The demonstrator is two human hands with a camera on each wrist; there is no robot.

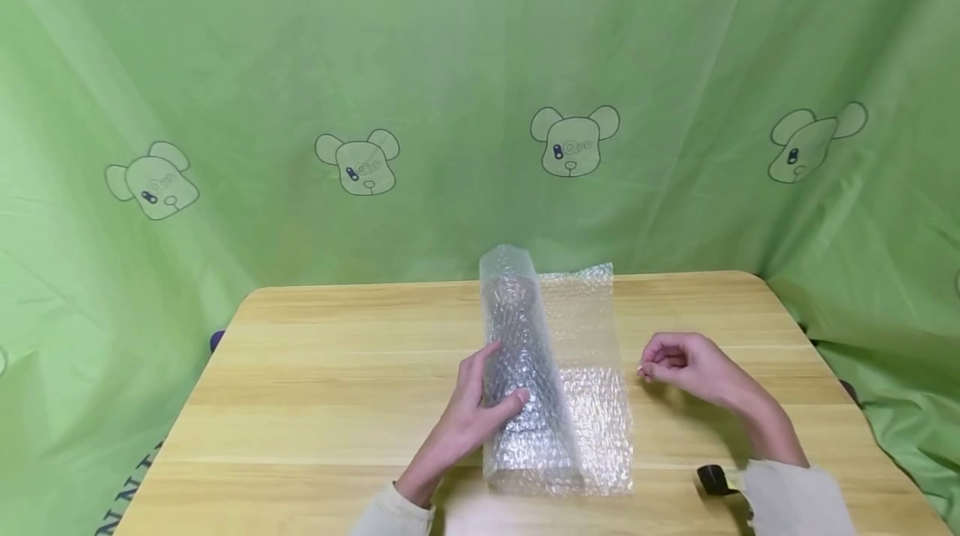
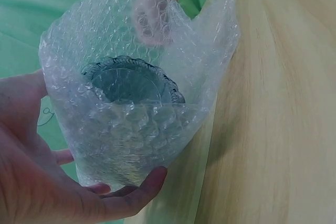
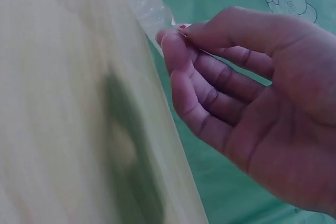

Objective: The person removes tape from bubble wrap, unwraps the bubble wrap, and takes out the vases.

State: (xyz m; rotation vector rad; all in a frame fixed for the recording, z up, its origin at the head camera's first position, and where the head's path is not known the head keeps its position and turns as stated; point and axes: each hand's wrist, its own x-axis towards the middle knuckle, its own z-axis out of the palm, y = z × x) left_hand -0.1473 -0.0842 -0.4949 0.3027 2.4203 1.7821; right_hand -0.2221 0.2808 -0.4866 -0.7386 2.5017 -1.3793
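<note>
One roll of clear, dimpled bubble wrap (image 1: 555,390), clamped in the left hand (image 1: 471,415), sheathes a scallop-rimmed glass vessel (image 2: 131,81) (round-mouthed, bluish) on the wood-grained table (image 1: 337,386); at its three o'clock, the right hand (image 1: 690,365) pinches a tiny white, red-marked piece (image 3: 181,26).

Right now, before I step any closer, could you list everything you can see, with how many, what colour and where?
Bubble wrap: one, clear, on the table
Glass vessel: one, bluish-grey, inside the wrap
Scrap: one, white with red, pinched in the right grip
Object: one, mostly black, beside the right sleeve; exact kind unclear
Table: one, pale wood, beneath
Curtain fabric: green, behind and at both sides
Cartoon heads: four whole, dark outlines, across the curtain in the head view
Lettering: dark, lower left
Sleeves: two, pale, bottom
Left grip: one, bare hand, on the wrap
Right grip: one, bare hand, right of the wrap
</note>
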